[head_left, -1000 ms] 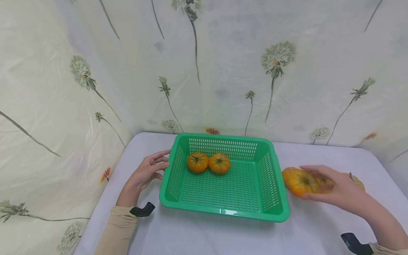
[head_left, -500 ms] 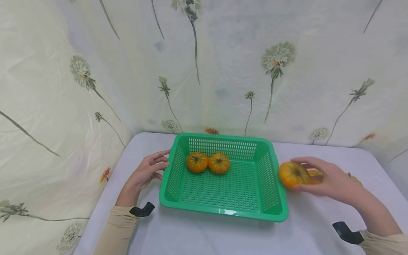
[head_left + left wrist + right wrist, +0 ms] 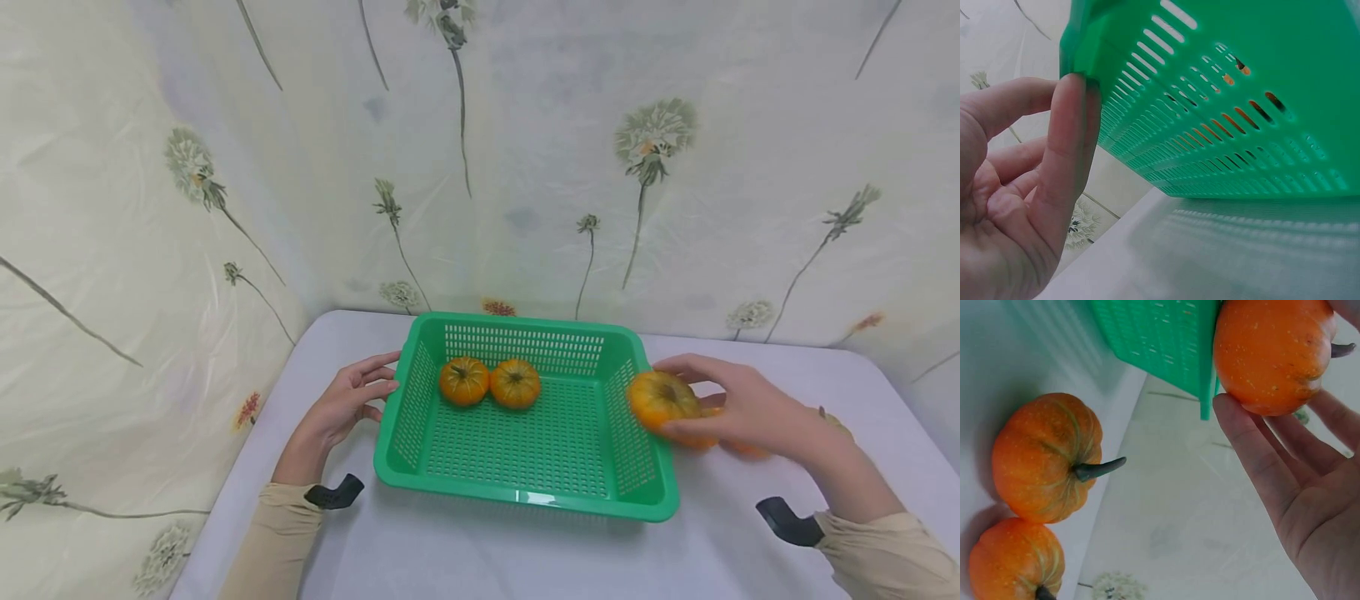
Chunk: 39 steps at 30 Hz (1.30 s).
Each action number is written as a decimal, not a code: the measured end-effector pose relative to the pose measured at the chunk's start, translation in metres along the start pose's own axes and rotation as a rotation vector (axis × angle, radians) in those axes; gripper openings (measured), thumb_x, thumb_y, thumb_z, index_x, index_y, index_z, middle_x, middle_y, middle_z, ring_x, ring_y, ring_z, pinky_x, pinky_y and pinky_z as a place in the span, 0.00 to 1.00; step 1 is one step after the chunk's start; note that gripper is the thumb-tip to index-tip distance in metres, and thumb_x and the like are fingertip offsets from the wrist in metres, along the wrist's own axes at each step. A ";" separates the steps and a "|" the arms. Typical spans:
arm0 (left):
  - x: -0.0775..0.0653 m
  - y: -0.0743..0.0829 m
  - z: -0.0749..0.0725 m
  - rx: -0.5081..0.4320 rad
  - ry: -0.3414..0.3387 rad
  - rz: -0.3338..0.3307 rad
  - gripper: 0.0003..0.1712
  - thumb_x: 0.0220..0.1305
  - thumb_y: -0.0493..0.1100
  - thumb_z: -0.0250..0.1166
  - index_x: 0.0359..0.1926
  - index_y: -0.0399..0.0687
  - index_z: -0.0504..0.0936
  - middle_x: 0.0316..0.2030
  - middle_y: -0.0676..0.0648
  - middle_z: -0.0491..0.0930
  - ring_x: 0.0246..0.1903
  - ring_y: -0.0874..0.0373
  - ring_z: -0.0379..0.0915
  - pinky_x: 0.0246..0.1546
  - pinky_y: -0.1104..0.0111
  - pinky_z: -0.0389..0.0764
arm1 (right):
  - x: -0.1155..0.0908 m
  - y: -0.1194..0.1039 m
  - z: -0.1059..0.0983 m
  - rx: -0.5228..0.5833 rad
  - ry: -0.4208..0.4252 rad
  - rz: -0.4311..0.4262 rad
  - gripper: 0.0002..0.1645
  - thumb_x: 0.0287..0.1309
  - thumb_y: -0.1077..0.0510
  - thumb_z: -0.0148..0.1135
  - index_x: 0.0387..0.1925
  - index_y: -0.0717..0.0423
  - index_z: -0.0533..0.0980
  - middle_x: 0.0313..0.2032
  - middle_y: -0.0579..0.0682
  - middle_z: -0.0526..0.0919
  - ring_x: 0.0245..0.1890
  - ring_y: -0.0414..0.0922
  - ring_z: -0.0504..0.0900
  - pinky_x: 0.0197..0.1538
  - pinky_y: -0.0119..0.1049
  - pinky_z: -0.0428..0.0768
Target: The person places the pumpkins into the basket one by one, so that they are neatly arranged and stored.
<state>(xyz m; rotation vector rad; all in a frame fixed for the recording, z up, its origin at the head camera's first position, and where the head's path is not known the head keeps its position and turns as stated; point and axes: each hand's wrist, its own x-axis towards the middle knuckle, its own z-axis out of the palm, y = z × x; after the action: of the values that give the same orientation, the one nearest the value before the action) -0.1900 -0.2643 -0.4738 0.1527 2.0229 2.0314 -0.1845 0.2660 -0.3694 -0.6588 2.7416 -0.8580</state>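
My right hand [image 3: 720, 408] holds an orange pumpkin [image 3: 660, 398] by its sides at the right rim of a green plastic basket [image 3: 480, 490]. In the right wrist view that pumpkin [image 3: 1272, 356] sits against the basket's edge, its dark stem pointing away, with fingers under and beside it. Inside the basket, two small pumpkins rest side by side, a left one [image 3: 464, 382] and a right one [image 3: 515, 384], near the back left. My left hand [image 3: 354, 400] touches the basket's left rim from outside with extended fingertips; its fingers [image 3: 1066, 137] reach the lip.
More pumpkins lie on the white-covered table [image 3: 420, 550] right of the basket, partly hidden by my right hand; a larger one [image 3: 1047, 459] and another [image 3: 1016, 559] show in the right wrist view. A flower-printed sheet [image 3: 525, 167] stands behind the table.
My right hand has moved left and slightly up with the pumpkin, from beside the basket to its right rim. The left hand, basket and two pumpkins inside look unmoved.
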 end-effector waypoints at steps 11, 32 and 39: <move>0.000 -0.001 0.000 -0.002 0.005 -0.003 0.34 0.73 0.37 0.64 0.76 0.44 0.66 0.44 0.54 0.85 0.32 0.64 0.83 0.23 0.74 0.84 | 0.022 -0.016 0.005 0.025 -0.050 -0.007 0.37 0.50 0.34 0.78 0.61 0.34 0.76 0.60 0.44 0.82 0.61 0.54 0.81 0.50 0.31 0.86; 0.001 0.000 0.000 -0.012 -0.004 -0.007 0.35 0.73 0.37 0.64 0.77 0.43 0.65 0.43 0.54 0.84 0.32 0.65 0.83 0.23 0.74 0.83 | 0.073 -0.038 0.013 -0.032 -0.117 -0.051 0.45 0.49 0.36 0.80 0.66 0.46 0.76 0.63 0.50 0.82 0.60 0.52 0.80 0.55 0.46 0.87; 0.000 0.001 0.000 -0.013 -0.008 -0.004 0.35 0.73 0.37 0.64 0.77 0.42 0.64 0.43 0.54 0.84 0.32 0.65 0.83 0.23 0.74 0.84 | 0.092 -0.043 0.016 -0.109 -0.133 -0.087 0.45 0.49 0.39 0.81 0.66 0.51 0.77 0.62 0.53 0.83 0.61 0.53 0.81 0.60 0.53 0.83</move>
<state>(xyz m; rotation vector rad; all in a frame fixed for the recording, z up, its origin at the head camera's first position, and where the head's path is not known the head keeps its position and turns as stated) -0.1904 -0.2638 -0.4732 0.1538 2.0031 2.0384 -0.2455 0.1835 -0.3625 -0.8294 2.6715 -0.6596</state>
